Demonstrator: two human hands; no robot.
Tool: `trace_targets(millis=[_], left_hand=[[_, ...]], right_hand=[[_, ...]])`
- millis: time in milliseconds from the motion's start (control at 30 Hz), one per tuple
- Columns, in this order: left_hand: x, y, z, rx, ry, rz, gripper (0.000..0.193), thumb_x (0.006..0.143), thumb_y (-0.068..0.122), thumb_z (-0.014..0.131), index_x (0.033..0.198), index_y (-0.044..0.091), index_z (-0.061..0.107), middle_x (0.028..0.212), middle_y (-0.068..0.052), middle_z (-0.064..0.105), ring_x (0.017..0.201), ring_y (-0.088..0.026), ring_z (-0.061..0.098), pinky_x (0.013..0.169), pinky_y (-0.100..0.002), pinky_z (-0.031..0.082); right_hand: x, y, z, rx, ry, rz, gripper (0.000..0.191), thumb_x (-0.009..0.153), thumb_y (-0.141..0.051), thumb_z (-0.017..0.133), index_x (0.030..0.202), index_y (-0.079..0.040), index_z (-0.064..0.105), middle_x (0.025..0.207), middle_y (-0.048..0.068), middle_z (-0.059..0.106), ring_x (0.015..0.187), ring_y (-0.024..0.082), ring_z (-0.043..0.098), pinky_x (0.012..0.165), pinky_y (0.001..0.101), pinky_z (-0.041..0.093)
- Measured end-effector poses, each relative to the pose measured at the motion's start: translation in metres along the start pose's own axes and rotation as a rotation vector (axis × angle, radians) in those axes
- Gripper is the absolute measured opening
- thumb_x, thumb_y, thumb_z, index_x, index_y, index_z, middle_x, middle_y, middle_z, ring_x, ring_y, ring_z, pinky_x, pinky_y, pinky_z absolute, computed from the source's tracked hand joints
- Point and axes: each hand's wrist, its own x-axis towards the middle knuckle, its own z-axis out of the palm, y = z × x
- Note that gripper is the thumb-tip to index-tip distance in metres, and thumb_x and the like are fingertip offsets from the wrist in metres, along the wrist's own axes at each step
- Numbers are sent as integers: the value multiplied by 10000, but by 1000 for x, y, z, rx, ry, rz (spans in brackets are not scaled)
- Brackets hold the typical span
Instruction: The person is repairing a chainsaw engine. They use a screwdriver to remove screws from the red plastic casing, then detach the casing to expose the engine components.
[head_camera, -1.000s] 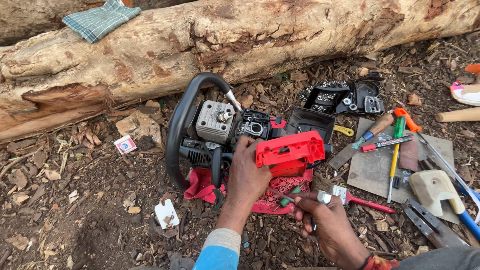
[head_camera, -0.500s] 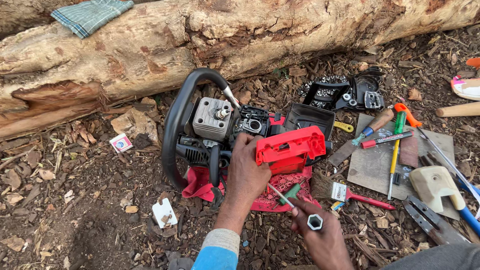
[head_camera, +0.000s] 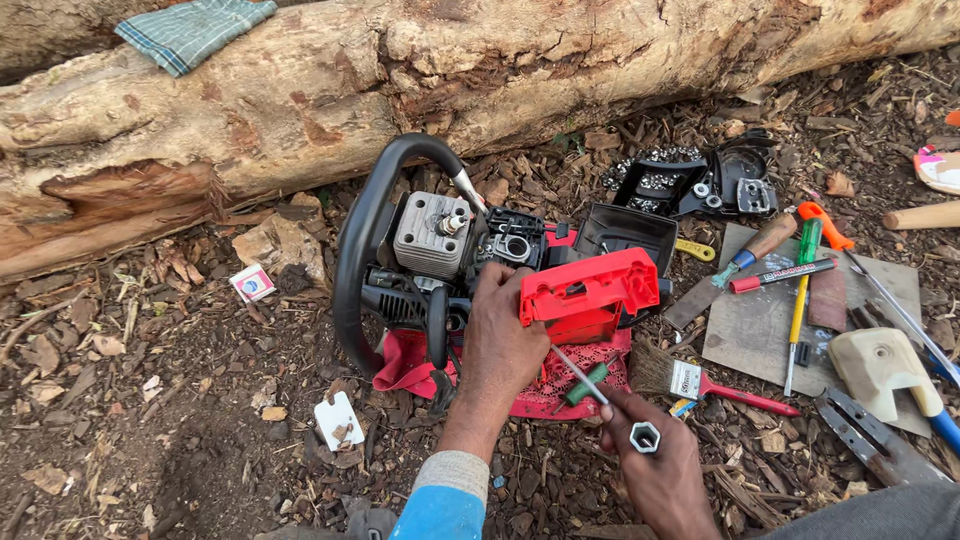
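Observation:
A partly stripped chainsaw engine with a black loop handle lies on a red cloth on bark-strewn ground. My left hand rests on its body beside the red plastic housing. My right hand grips a metal T-shaped socket wrench, whose thin shaft points up toward the underside of the red housing. A green-handled tool lies on the cloth just under that shaft.
A big log runs across the back with a checked cloth on it. Right of the saw lie a black cover, screwdrivers, a brush, a board, a cream part and pliers.
My right hand has shifted lower and turned, bringing the wrench's socket end toward the camera and its shaft up toward the red housing. My left hand stays on the saw.

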Motion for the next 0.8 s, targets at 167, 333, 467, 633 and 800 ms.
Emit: trace_targets(millis=[167,333,467,633,800], left_hand=[[0,-1,2,-20,40,25,242,751,-46,674,973,41,635,1000,-122,537,966,-344,616,853,-472,536],[1,-2,0,-27,28,18,242,724,-44,694,943,28,621,992,-123,532,966,-340,614,862,-470,534],[0,-2,0,-24,22,25,226,755,-31,693,960,32,624,979,-122,532,953,-328,611,853,-463,538],[0,-3,2,-29,28,38,230,747,-26,703,957,29,627,969,-129,530,934,-333,596,845,-462,534],[1,-3,2,-32,35,44,242,728,-56,674,950,24,621,996,-127,535,964,-327,611,867,-458,527]], right_hand=[[3,3,4,49,-43,-109,375,935,-221,656,1287,-116,733,682,20,715,601,81,638,544,278,526],[0,1,3,-86,-25,-89,354,962,-271,677,1288,-145,732,636,44,710,572,97,633,536,285,506],[0,-3,0,-46,-15,-17,337,976,-262,666,1277,-134,744,659,56,706,548,120,607,477,311,467],[0,-4,3,-99,-3,-94,349,947,-261,690,1274,-155,745,643,43,726,571,107,654,516,287,514],[3,-1,2,-125,-24,-107,367,952,-269,694,1293,-146,753,634,55,722,595,115,685,578,291,555]])
